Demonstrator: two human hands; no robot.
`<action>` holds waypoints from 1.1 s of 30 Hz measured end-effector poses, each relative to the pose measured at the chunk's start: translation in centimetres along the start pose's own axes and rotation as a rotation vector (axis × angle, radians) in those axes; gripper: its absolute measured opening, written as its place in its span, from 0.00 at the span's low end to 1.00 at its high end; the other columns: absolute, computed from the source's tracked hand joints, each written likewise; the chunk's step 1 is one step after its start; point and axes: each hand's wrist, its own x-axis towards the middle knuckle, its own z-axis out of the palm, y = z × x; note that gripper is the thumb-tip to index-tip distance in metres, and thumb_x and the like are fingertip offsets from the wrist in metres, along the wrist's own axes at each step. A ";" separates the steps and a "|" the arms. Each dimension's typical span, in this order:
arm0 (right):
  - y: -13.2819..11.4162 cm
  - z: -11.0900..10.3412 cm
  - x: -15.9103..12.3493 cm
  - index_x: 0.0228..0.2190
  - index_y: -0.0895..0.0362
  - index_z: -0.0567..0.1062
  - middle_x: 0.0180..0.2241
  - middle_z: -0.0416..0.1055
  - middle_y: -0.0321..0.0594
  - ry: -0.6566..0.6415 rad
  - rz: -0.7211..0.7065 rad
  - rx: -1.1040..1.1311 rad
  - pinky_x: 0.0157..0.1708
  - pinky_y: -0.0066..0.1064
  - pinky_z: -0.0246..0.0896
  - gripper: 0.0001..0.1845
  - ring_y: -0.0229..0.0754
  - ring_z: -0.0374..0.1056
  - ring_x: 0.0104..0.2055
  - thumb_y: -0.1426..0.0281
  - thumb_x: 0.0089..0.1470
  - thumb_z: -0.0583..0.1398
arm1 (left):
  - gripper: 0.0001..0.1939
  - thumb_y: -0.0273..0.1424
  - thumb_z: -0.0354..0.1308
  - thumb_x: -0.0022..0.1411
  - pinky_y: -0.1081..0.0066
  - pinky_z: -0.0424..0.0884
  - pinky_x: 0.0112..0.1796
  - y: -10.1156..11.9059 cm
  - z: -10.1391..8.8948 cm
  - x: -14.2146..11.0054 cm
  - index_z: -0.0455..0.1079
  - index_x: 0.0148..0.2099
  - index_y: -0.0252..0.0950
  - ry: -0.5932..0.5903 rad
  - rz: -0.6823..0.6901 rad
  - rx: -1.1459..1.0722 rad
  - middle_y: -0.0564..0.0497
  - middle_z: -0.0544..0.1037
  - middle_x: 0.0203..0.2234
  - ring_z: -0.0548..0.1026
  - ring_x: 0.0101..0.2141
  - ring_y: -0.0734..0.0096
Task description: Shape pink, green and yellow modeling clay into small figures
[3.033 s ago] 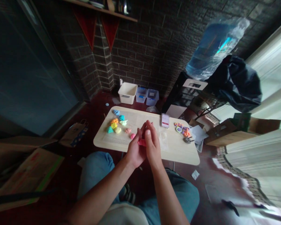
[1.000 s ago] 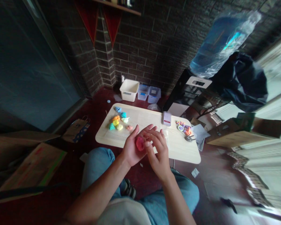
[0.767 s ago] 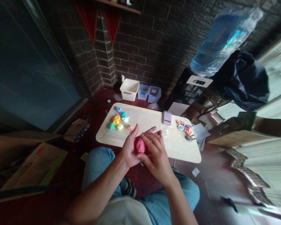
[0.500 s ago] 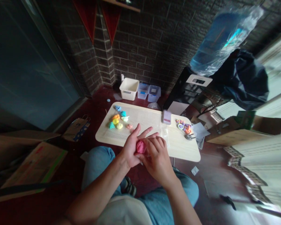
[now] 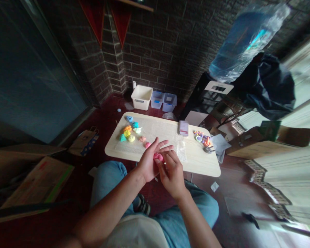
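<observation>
Above the near edge of the table, a lump of pink modelling clay [image 5: 158, 157] lies against the palm of my left hand [image 5: 150, 161]. That hand's fingers are stretched out and spread while it holds the clay from below. My right hand [image 5: 172, 171] has its thumb and fingers closed on the same lump, pressing it from the right. Just past my left thumb, another pink piece of clay [image 5: 147, 145] lies on the table. Beyond it are a peach piece [image 5: 142, 138] and several lumps of blue, teal, white, orange, yellow and green clay [image 5: 127, 133].
On the pale table [image 5: 201, 167] lie a clear textured sheet [image 5: 157, 129], a small box [image 5: 184, 128] and colourful shaped pieces [image 5: 206, 140] at the right. Storage bins [image 5: 142, 98] and a water dispenser [image 5: 196, 103] stand behind. Cardboard boxes [image 5: 38, 182] flank me.
My hands have shifted slightly and the right fingers now press the clay from a different angle. The pink piece on the table, hidden before, now shows past my left thumb.
</observation>
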 end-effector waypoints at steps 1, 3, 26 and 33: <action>0.2 -0.2 0.1 0.35 0.57 0.75 0.34 0.71 0.43 0.021 0.048 0.032 0.37 0.37 0.63 0.08 0.45 0.66 0.37 0.74 0.61 0.55 | 0.24 0.47 0.51 0.65 0.66 0.73 0.42 0.0 -0.3 0.2 0.69 0.53 0.34 -0.013 0.011 0.015 0.41 0.77 0.47 0.78 0.39 0.65; 0.5 -0.7 0.2 0.35 0.56 0.76 0.32 0.71 0.41 0.061 0.132 0.077 0.35 0.35 0.63 0.08 0.43 0.66 0.35 0.71 0.62 0.56 | 0.21 0.46 0.53 0.65 0.71 0.72 0.36 0.0 -1.0 0.5 0.72 0.47 0.33 -0.083 0.019 0.052 0.45 0.78 0.39 0.76 0.32 0.72; -0.5 -4.1 -0.8 0.66 0.43 0.47 0.66 0.52 0.42 -0.432 0.153 0.216 0.63 0.47 0.51 0.38 0.48 0.51 0.66 0.66 0.61 0.59 | 0.13 0.36 0.65 0.56 0.77 0.65 0.28 1.4 -3.7 -2.2 0.74 0.39 0.31 -0.310 0.200 0.751 0.55 0.71 0.24 0.69 0.26 0.79; 0.2 -2.9 -1.5 0.59 0.43 0.65 0.49 0.72 0.37 -0.249 0.486 0.922 0.45 0.34 0.68 0.29 0.39 0.71 0.43 0.63 0.57 0.63 | 0.19 0.34 0.65 0.57 0.73 0.72 0.38 0.5 -3.4 -3.1 0.73 0.51 0.36 -0.213 0.317 0.834 0.50 0.78 0.36 0.76 0.37 0.70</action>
